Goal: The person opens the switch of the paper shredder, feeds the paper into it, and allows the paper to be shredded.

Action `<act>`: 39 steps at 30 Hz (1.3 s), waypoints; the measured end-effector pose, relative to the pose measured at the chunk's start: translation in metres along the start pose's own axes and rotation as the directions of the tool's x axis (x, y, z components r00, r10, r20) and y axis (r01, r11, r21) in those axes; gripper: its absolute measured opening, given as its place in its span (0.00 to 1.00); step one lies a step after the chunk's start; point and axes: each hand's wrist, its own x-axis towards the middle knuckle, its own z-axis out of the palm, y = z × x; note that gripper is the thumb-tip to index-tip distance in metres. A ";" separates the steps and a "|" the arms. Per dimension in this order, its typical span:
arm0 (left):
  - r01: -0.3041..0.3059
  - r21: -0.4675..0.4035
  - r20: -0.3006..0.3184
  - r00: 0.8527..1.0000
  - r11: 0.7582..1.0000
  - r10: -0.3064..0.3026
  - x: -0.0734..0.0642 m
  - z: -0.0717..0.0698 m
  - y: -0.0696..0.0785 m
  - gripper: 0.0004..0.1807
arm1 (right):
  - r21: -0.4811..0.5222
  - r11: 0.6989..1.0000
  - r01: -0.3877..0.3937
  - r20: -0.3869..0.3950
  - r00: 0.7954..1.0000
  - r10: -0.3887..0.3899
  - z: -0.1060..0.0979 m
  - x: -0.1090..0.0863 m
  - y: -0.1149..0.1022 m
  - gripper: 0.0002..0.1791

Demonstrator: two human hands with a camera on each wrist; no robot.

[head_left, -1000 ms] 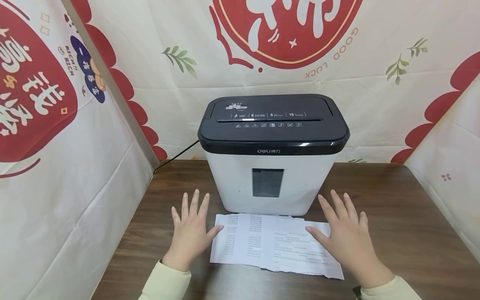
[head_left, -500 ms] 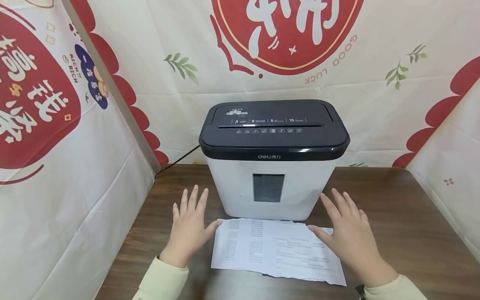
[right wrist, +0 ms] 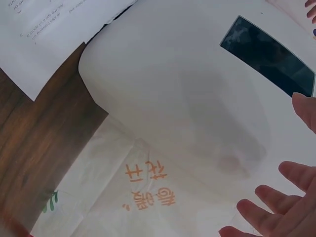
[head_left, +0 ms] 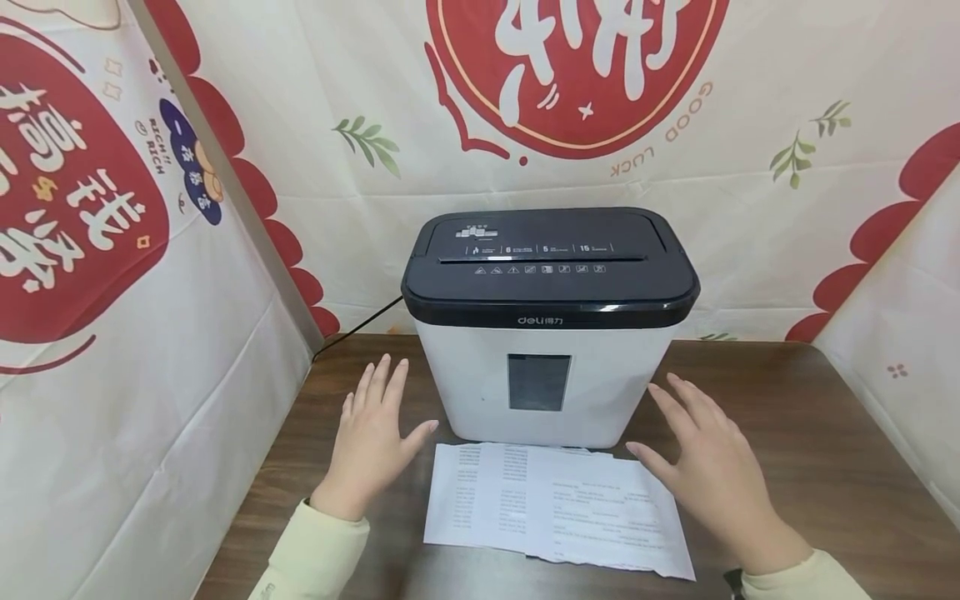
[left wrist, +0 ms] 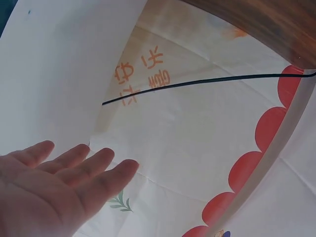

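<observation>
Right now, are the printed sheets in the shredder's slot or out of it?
Out: the printed sheets lie overlapping on the table in front of the shredder, and no paper shows in its slot.

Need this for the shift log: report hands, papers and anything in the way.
Left hand and right hand empty, holding nothing. Papers lying on table, before shredder. No paper showing in slot. No obstruction seen between hands and papers.

Pale cloth walls (head_left: 465,187) printed with large red shapes (head_left: 581,77), red scalloped borders (head_left: 286,242) and green leaves (head_left: 384,158) enclose a brown wood-grain counter (head_left: 765,417) on three sides.
</observation>
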 end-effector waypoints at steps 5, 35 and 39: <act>-0.016 -0.027 -0.044 0.999 1.000 0.015 0.004 -0.004 0.000 0.46 | 0.012 1.000 0.009 -0.017 1.000 -0.009 -0.004 0.004 0.001 0.43; -0.052 -0.364 -0.191 0.981 0.930 -0.020 0.037 -0.046 -0.002 0.33 | 0.086 0.996 0.036 -0.110 0.994 -0.026 -0.043 0.037 -0.005 0.35; -0.024 -0.392 -0.167 0.985 0.920 -0.046 0.045 -0.053 -0.002 0.32 | 0.087 0.996 0.025 -0.125 0.992 -0.014 -0.049 0.040 -0.005 0.35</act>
